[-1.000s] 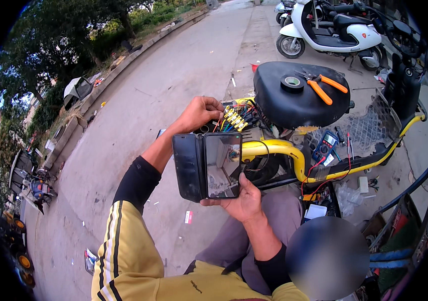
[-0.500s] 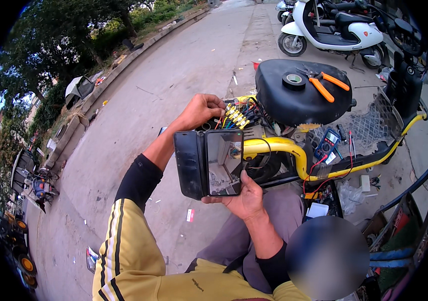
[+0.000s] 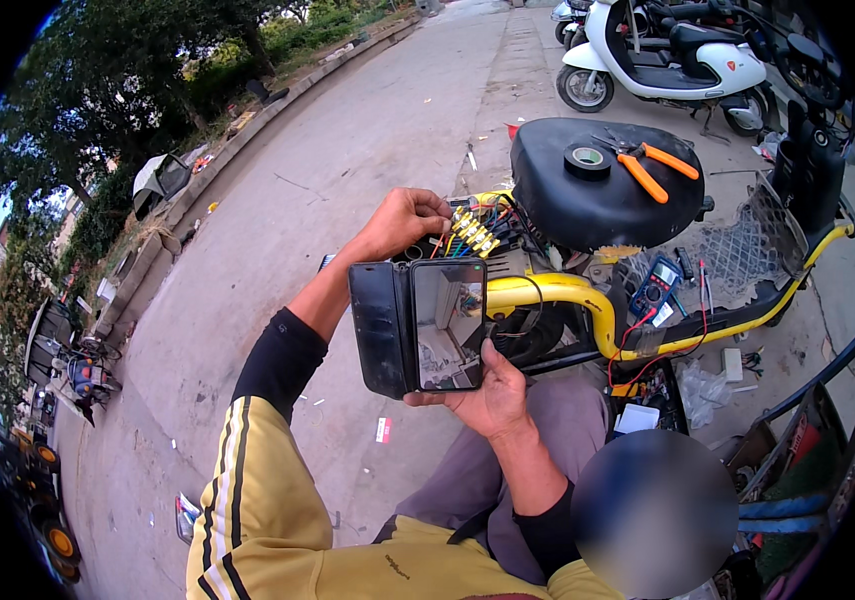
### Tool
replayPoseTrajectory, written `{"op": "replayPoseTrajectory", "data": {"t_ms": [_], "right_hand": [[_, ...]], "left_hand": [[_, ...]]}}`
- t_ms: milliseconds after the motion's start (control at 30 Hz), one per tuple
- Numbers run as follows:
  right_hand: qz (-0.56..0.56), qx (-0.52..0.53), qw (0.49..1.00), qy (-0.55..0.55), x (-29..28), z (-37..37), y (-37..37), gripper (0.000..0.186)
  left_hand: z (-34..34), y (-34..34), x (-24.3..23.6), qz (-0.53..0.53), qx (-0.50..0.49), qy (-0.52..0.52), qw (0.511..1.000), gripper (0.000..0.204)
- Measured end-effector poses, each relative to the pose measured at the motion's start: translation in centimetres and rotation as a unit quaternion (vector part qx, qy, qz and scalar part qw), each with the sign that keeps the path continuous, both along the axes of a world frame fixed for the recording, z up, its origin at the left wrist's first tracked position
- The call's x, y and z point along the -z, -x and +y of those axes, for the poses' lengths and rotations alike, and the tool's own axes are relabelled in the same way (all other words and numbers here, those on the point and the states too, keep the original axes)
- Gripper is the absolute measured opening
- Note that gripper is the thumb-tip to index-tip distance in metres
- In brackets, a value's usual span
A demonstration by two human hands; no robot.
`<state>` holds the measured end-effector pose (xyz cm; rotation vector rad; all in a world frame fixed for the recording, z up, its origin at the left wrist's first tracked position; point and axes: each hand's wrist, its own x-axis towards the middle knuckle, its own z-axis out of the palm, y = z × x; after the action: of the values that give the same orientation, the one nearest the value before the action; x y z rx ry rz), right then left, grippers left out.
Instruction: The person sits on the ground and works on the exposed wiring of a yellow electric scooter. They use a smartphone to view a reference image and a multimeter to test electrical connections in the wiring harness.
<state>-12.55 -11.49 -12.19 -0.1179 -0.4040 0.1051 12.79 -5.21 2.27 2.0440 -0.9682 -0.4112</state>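
Right hand: the right hand (image 3: 495,397) grasps the phone (image 3: 450,325) at its lower right corner, thumb on the right edge, fingers beneath.
Phone: over the person's lap, in front of the yellow frame (image 3: 572,292); screen facing the wearer, lit with a greyish picture too small to read.
Case cover: the black flip cover (image 3: 381,330) hangs open on the phone's left side.
Left hand: the left hand (image 3: 402,223), beyond the phone, is bent with thumb and fingertips drawn together beside the yellow terminals (image 3: 474,232); cannot tell whether anything is pinched between them.
Terminals: in a slanting row, with coloured wires (image 3: 503,212) around them, at the frame's near left end.
Seat: the black seat (image 3: 547,205) lies right of the wires; on it, the tape roll (image 3: 586,162) and, just right, the orange-handled pliers (image 3: 644,180), jaws pointing up and left.
Footboard: the blue multimeter (image 3: 655,287) rests tilted there, red lead (image 3: 627,345) trailing toward the wearer.
Pavement: the clear plastic bag (image 3: 704,390) lies near the small white block (image 3: 732,364).
Background: the white scooter (image 3: 597,45) stands well apart, upper right.
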Motion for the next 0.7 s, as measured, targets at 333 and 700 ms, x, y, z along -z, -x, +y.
{"op": "replayPoseTrajectory", "data": {"t_ms": [333,700], "right_hand": [[-0.004,-0.003,1.000,0.002,0.13,-0.05,-0.06,0.066],[0.018,-0.010,0.999,-0.027,-0.29,-0.02,0.18,0.066]], "left_hand": [[-0.08,0.15,-0.10,-0.001,-0.003,-0.001,1.000,0.018],[-0.11,0.17,0.01,0.009,-0.008,0.001,1.000,0.018]]}}
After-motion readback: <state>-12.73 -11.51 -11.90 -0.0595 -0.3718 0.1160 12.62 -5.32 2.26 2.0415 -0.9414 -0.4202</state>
